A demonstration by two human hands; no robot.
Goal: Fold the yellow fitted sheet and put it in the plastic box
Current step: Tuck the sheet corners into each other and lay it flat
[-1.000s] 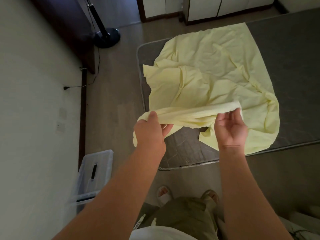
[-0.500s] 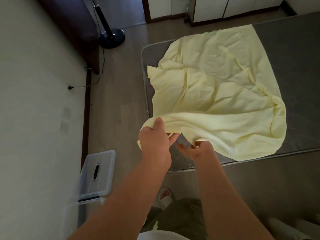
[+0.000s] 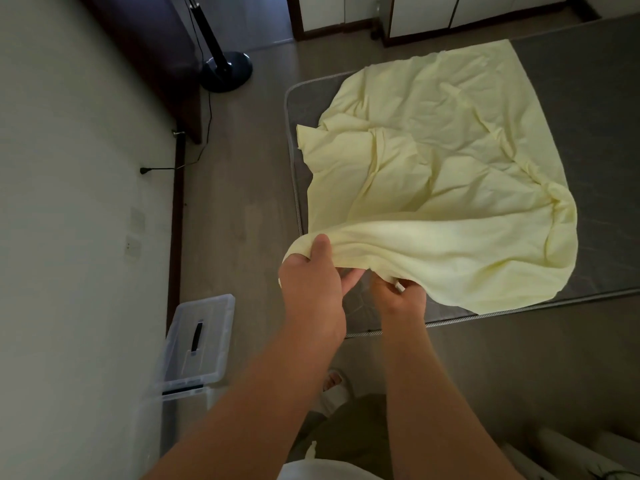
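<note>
The yellow sheet [image 3: 433, 168] lay rumpled across the grey mattress [image 3: 595, 109], its near edge lifted off the corner. The left hand [image 3: 311, 289] gripped that edge, thumb on top and fingers curled under. Just beside it, the right hand [image 3: 398, 301] pinched the hem. The clear plastic box [image 3: 204, 327] sat lidded on the floor by the wall, left of the person. A fan stand [image 3: 227, 72] stood beyond, its cord [image 3: 204, 133] trailing along the floor.

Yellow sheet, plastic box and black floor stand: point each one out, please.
yellow sheet [image 3: 450, 161]: head view, wrinkled middle of the spread cloth.
plastic box [image 3: 211, 317]: head view, upper part of its clear lid.
black floor stand [image 3: 227, 72]: head view, its round base.
</note>
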